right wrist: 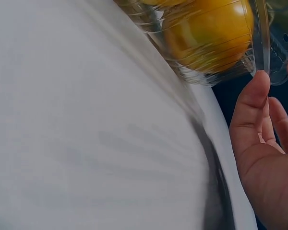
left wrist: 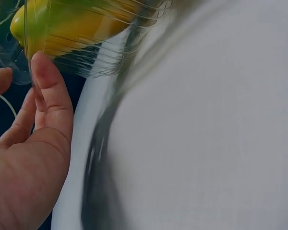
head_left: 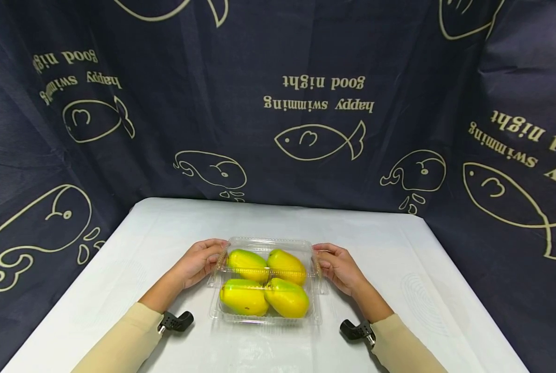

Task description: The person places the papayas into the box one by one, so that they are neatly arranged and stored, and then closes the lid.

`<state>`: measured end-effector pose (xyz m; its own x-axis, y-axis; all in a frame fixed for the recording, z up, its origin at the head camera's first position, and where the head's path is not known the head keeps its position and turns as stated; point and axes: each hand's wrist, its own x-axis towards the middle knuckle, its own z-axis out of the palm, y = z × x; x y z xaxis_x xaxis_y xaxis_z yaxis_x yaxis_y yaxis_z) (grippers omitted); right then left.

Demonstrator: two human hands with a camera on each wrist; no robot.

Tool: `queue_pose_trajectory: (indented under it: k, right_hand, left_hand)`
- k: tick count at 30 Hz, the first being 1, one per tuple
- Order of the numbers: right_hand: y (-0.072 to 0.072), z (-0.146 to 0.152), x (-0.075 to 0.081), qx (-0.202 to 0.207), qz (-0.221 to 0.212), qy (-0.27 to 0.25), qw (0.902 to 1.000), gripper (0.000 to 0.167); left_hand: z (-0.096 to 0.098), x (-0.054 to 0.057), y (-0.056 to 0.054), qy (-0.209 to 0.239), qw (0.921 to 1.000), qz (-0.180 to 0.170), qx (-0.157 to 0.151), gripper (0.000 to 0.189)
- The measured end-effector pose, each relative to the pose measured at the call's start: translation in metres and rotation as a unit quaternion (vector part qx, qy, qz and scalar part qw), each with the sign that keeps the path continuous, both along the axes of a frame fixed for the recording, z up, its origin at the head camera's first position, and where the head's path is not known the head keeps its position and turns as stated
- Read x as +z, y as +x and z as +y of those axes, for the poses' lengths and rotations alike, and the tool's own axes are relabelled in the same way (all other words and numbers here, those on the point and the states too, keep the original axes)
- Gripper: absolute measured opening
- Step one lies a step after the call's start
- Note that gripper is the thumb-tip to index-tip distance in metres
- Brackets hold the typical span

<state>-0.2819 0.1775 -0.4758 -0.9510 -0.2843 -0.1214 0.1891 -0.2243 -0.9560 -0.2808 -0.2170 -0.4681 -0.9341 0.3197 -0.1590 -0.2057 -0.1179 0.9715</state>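
A clear plastic clamshell box (head_left: 265, 320) stands on the table in front of me, with several yellow-green mangoes (head_left: 244, 300) in two rows inside. Its transparent lid (head_left: 270, 241) is tilted up above the back row. My left hand (head_left: 198, 263) pinches the plastic edge at the box's left side, thumb in front and fingers behind. On the opposite side, my right hand (head_left: 340, 267) grips the matching edge the same way. A mango (left wrist: 81, 26) shows through ribbed plastic beside the left thumb in the left wrist view. In the right wrist view another mango (right wrist: 206, 36) lies near the right thumb.
A white cloth covers the table (head_left: 166, 342). Dark blue curtains (head_left: 240, 72) with fish and whale drawings hang behind it and along both sides. Black wrist straps (head_left: 177, 321) sit at both sleeve cuffs.
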Motion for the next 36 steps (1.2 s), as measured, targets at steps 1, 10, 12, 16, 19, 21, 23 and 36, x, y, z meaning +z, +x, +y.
queue_pose_trajectory:
  k: [1,10,12,16,19,21,23,36]
  right_hand:
    - [0.000,0.000,0.000,-0.002,-0.004,0.001,1.0000,0.024]
    - [0.001,0.000,0.000,0.002,-0.018,0.013,0.9997,0.017]
    - [0.001,0.000,-0.001,0.006,-0.017,0.015,0.9997,0.018]
    - [0.001,0.001,-0.003,0.009,-0.016,0.018,0.9997,0.020]
    - [0.002,0.000,-0.003,0.009,-0.016,0.020,0.9996,0.023]
    - [0.003,0.000,-0.003,0.008,-0.015,0.021,0.9996,0.027]
    - [0.005,0.000,-0.003,0.005,-0.014,0.023,0.9996,0.030]
    - [0.017,0.004,0.000,0.017,-0.009,0.050,0.9986,0.048]
  left_hand:
    - [0.000,0.000,0.000,-0.001,1.0000,0.001,-0.002,0.040]
    - [0.000,-0.002,0.000,-0.009,0.9999,-0.003,0.006,0.034]
    - [0.000,-0.002,0.001,-0.011,0.9999,-0.004,0.007,0.033]
    - [0.000,-0.003,0.001,-0.017,0.9998,-0.004,0.007,0.036]
    - [-0.001,-0.003,0.002,-0.020,0.9998,-0.002,0.005,0.039]
    - [-0.001,-0.003,0.002,-0.024,0.9997,-0.001,0.000,0.040]
    - [-0.001,-0.002,0.003,-0.027,0.9996,0.001,-0.004,0.041]
    - [-0.006,-0.003,0.017,-0.037,0.9987,0.007,-0.033,0.042]
